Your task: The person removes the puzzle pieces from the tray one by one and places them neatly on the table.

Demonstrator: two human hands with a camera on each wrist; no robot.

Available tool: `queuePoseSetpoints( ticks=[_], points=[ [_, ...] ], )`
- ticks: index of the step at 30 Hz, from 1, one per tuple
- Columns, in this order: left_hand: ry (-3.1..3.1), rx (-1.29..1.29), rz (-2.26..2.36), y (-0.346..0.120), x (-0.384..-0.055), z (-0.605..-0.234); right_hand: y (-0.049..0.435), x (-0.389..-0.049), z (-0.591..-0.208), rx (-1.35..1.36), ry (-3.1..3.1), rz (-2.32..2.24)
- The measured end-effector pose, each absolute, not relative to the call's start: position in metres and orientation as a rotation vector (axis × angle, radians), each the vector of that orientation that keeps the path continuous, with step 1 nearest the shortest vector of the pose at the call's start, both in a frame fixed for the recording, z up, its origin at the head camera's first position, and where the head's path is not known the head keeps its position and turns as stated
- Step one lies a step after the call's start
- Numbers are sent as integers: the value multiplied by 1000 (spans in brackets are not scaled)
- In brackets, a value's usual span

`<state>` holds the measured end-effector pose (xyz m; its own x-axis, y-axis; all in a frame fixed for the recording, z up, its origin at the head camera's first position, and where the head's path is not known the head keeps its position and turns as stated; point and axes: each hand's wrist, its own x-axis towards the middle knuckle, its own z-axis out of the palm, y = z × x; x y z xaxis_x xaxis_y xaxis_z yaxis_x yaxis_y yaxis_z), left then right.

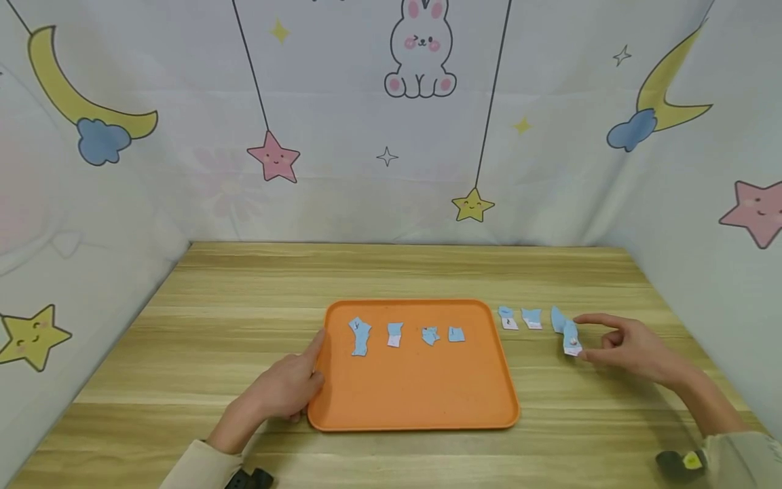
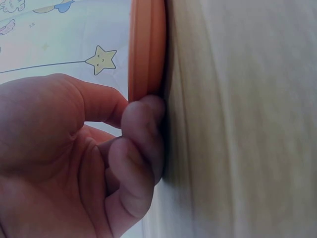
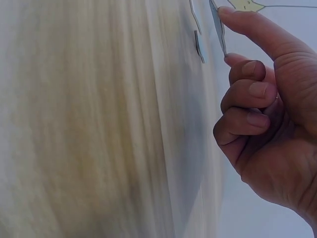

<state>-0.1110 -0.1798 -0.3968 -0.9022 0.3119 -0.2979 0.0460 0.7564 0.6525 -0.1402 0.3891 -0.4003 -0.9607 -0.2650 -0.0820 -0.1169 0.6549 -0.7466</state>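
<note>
In the head view, my right hand (image 1: 629, 346) pinches an irregular blue paper piece (image 1: 569, 333) with a white end between thumb and index finger. The right wrist view shows this paper edge-on, the other fingers curled towards the palm. At the left side of the orange tray (image 1: 412, 401), my left hand (image 1: 284, 387) grips the rim; its index finger lies along the edge. Seen from the left wrist, the thumb touches the tray wall (image 2: 147, 49) and curled fingers sit against its edge near the table.
Several small blue paper pieces, among them a long one (image 1: 361, 337) and a squarish one (image 1: 456, 334), lie in a row on the tray. Two more, one (image 1: 508, 318) beside another (image 1: 531, 318), lie on the wooden table (image 1: 244, 272). A printed curtain (image 1: 342, 204) stands behind.
</note>
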Motion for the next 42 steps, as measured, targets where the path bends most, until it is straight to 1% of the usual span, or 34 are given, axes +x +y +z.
queuePoseSetpoints(
  ticks=[19, 29, 42],
  points=[
    [2614, 284, 905, -179, -112, -398, 415, -160, -398, -304, 2666, -1135],
    [2605, 279, 919, -180, -110, -399, 418, -167, -399, -286, 2634, -1127],
    [2610, 298, 924, -179, -109, -399, 421, -178, -396, -376, 2726, -991]
  ],
)
